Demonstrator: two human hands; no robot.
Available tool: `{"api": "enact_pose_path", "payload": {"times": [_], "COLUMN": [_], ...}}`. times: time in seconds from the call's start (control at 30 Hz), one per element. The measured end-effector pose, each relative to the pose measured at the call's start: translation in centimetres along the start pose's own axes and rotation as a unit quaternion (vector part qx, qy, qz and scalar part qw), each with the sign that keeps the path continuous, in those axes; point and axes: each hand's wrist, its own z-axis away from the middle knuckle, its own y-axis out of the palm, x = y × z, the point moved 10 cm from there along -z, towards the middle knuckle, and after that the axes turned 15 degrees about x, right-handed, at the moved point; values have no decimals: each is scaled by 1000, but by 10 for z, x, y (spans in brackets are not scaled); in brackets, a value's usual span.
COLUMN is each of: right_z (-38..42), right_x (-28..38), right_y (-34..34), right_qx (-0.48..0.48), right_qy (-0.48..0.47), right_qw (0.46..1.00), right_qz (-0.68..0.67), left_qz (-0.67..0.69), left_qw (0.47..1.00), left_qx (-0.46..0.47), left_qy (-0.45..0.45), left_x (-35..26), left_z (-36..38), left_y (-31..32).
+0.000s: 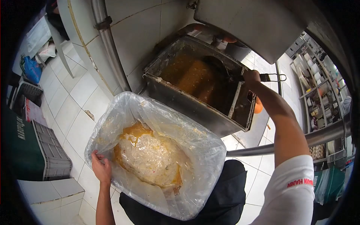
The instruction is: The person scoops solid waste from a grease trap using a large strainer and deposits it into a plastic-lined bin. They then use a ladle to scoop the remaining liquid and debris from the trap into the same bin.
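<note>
My right hand [252, 78] is closed round the black handle of a ladle [267, 77], which ends in a wire loop. The ladle's dark round head is partly sunk in brown murky liquid [187, 77] inside a metal tank [180, 93]. My left hand [100, 167] grips the rim of a clear plastic bag [107, 123] at its left side. The bag lines a wide container, whose body is mostly hidden. In the bag lies a pale greasy mass [153, 153] with orange-brown liquid round its edges. Bag and tank stand close together.
A metal pipe [112, 48] runs up the tiled wall at the left. A steel panel [247, 26] overhangs the tank's far side. Crates [54, 153] stand at the left, and shelves with dishes [318, 82] at the right. Another metal bar [322, 138] crosses under my right arm.
</note>
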Motion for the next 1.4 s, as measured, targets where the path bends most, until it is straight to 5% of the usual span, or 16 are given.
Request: {"api": "enact_pose_path", "payload": {"times": [0.3, 0.57, 1.0, 1.4], "right_z": [19, 15, 30, 37], "right_x": [-1, 3, 0, 11], "right_y": [-27, -20, 0, -9], "right_qx": [-14, 100, 155, 127], "right_qy": [-71, -117, -150, -169], "right_qw": [997, 987, 976, 977], "right_qz": [12, 46, 43, 21], "left_qz": [-3, 7, 21, 26], "left_qw": [1000, 1000, 1000, 999], "left_qx": [-3, -7, -18, -27], "left_qy": [-10, -14, 1, 9], "left_x": [1, -2, 2, 6], "left_z": [-1, 1, 2, 2], "left_y": [-1, -5, -7, -8]}}
